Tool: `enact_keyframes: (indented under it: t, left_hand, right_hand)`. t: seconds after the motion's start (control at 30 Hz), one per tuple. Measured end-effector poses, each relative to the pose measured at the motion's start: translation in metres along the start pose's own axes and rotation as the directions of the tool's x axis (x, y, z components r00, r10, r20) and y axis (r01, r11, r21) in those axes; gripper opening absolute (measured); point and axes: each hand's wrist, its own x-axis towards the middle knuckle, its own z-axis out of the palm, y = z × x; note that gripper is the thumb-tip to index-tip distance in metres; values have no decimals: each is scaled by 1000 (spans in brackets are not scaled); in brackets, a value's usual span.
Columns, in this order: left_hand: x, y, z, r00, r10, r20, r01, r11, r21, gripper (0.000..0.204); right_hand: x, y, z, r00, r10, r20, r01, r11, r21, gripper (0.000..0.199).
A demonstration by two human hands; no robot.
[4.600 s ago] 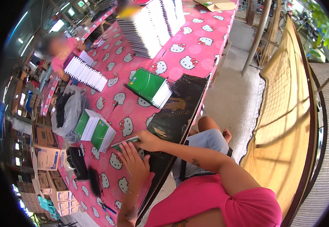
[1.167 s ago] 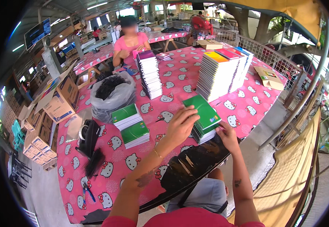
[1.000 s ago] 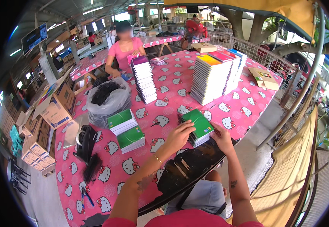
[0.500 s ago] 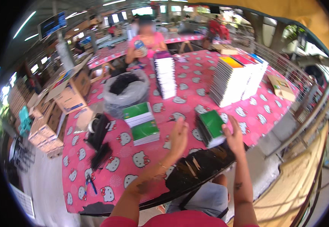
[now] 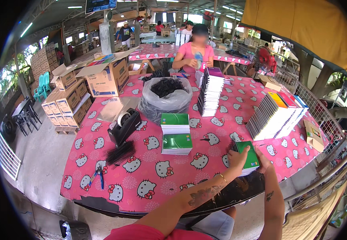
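Observation:
A short stack of green notebooks (image 5: 248, 150) lies near the table's front edge, with black spiral binding along its left side. My left hand (image 5: 237, 160) grips its left side, thumb on the top cover and fingers down by the binding. Against the right side presses my right hand (image 5: 264, 161), its fingers partly hidden behind the stack. To the left lie two more small piles of green notebooks, a farther one (image 5: 175, 119) and a nearer one (image 5: 177, 143), their white page edges toward me.
Tall notebook stacks stand at the right (image 5: 271, 116) and centre back (image 5: 212, 92). A plastic bag of black binding coils (image 5: 166, 90), a tape dispenser (image 5: 126, 126), loose coils (image 5: 120, 153) and pliers (image 5: 98, 176) are on the left. A person (image 5: 195, 52) works across the table.
My left hand has come from the space left of the notebook stack onto it. My right hand now presses the stack's right side. The view has swung, shifting the table's things in the picture.

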Motion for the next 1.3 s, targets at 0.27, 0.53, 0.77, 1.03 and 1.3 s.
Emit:
enact_keyframes:
  t: [0.27,0.53,0.77,1.03,1.3]
  left_hand:
    - [1,-3,6,977,-19,-211,51,988,146,105]
    - [-37,8,-197,418,877,237,-829,262,494,43]
    - [-15,-12,-333,375,820,433,-596,-144,790,40]
    - [-89,-21,-266,448,684,575,-770,-31,637,41]
    - [-80,3,-453,527,847,-73,-26,102,994,52]
  right_hand:
    - [12,3,-1,999,26,37,-22,993,-112,78]
    - [-30,6,-47,787,-436,-437,427,896,-126,76]
    - [-85,3,87,637,-741,-214,709,671,-217,32]
    - [-40,89,177,771,-573,278,637,685,-354,53]
    - [-21,135,155,757,-650,71,653,745,-134,23]
